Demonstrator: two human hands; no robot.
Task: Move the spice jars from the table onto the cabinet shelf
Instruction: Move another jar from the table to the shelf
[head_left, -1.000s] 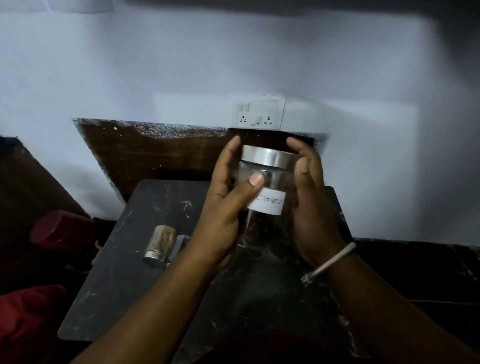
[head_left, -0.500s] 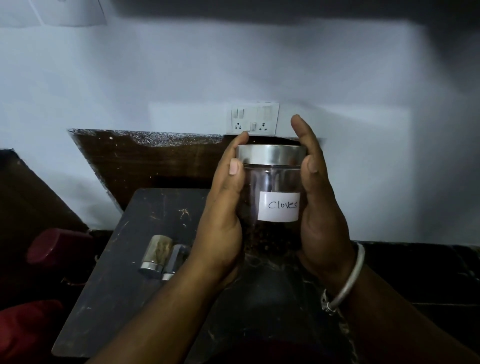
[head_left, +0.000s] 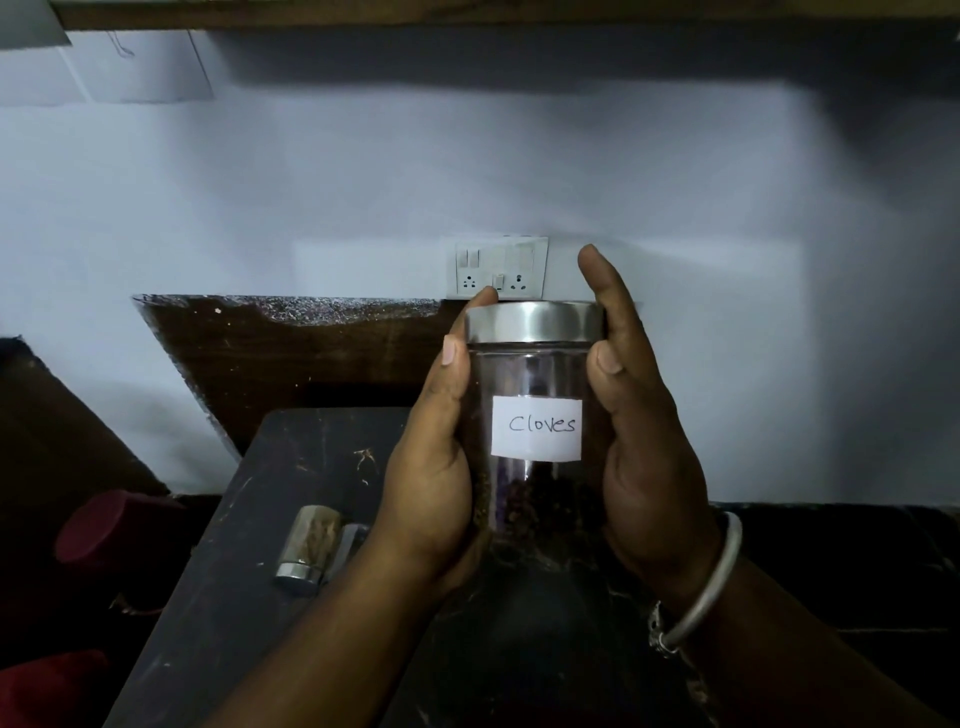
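Observation:
A clear glass jar (head_left: 535, 379) with a steel lid and a white label reading "Cloves" is held upright above the dark table (head_left: 270, 597). My left hand (head_left: 431, 467) grips its left side and my right hand (head_left: 639, 441) grips its right side. Dark cloves fill the jar's lower part. Two small jars (head_left: 311, 548) with metal caps lie on their sides on the table, left of my left wrist; the second is partly hidden by my forearm. A brown wooden edge (head_left: 467, 13) runs across the top of the view.
A white wall with a switch and socket plate (head_left: 501, 267) stands behind the jar. A dark wooden board (head_left: 291, 358) leans against the wall behind the table. A maroon round object (head_left: 114, 525) sits at the left. A black counter (head_left: 857, 561) lies to the right.
The jar has been turned so its label faces me and lifted slightly. My view has tilted upward, and the wooden edge at the top has come into sight.

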